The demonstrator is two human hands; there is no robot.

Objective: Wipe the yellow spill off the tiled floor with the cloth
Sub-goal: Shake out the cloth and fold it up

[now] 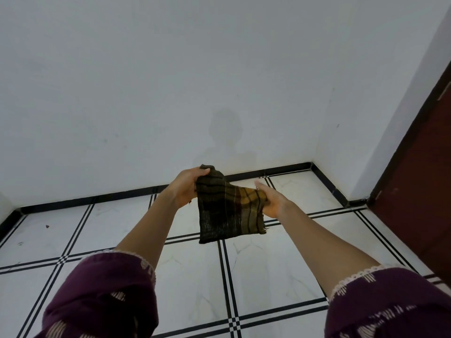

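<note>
A pale wall (146, 93) fills most of what I see, meeting a white tiled floor (190, 276) with black grout lines and a black skirting (268, 170). No yellow spill shows on the tiles in view. Both purple sleeves (105, 296) reach forward. The checked cloth (227, 211), dark with a yellow-stained patch, hangs in the air between the hands: the left hand (188, 189) grips its top corner, the right hand (271, 201) pinches its side edge. I judge she is refolding it; next comes lowering it to the floor.

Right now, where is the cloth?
The cloth hangs mid-frame in the head view, held up off the tiled floor between the left hand and right hand, before the white wall.
</note>
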